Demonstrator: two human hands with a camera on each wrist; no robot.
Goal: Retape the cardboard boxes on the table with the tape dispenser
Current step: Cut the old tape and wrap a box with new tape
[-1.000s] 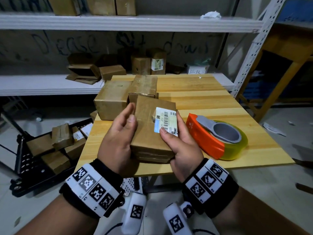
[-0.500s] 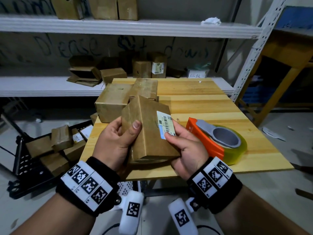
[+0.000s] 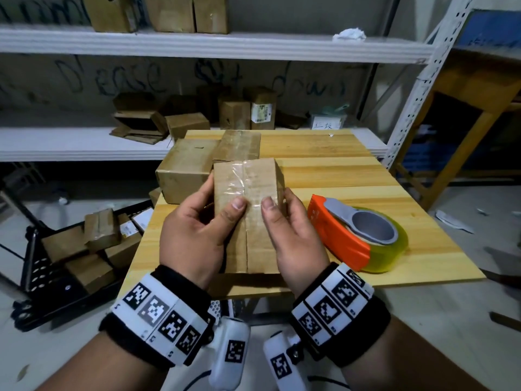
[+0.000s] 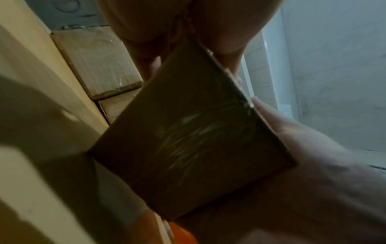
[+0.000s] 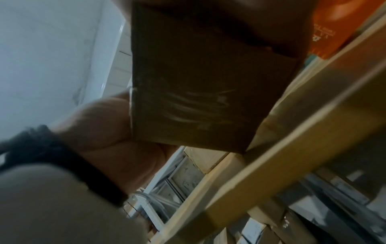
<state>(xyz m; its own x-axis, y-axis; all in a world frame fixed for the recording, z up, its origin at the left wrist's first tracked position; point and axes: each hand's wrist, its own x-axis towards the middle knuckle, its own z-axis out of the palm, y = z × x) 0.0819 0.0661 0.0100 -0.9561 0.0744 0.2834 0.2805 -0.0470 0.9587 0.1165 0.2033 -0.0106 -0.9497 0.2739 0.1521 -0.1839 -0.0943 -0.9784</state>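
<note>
I hold a small cardboard box point(image 3: 248, 193) above the near edge of the wooden table point(image 3: 352, 176), its seamed face up with wrinkled clear tape across the far half. My left hand point(image 3: 197, 232) grips its left side, thumb on top. My right hand point(image 3: 293, 235) grips the right side, thumb on top beside the seam. Both wrist views show the box's underside point(image 4: 188, 148) point(image 5: 198, 99) from below. An orange tape dispenser point(image 3: 355, 235) with a yellowish roll lies on the table just right of my right hand. Two more boxes point(image 3: 186, 167) point(image 3: 239, 145) sit behind.
A black crate point(image 3: 56, 263) with several boxes stands on the floor at the left. White metal shelves point(image 3: 197, 43) behind the table carry more boxes. A wooden frame point(image 3: 465, 108) stands at the right.
The two hands have turned the box over: the face with the white barcode label went out of sight and the taped seam face now points up. The dispenser has not moved.
</note>
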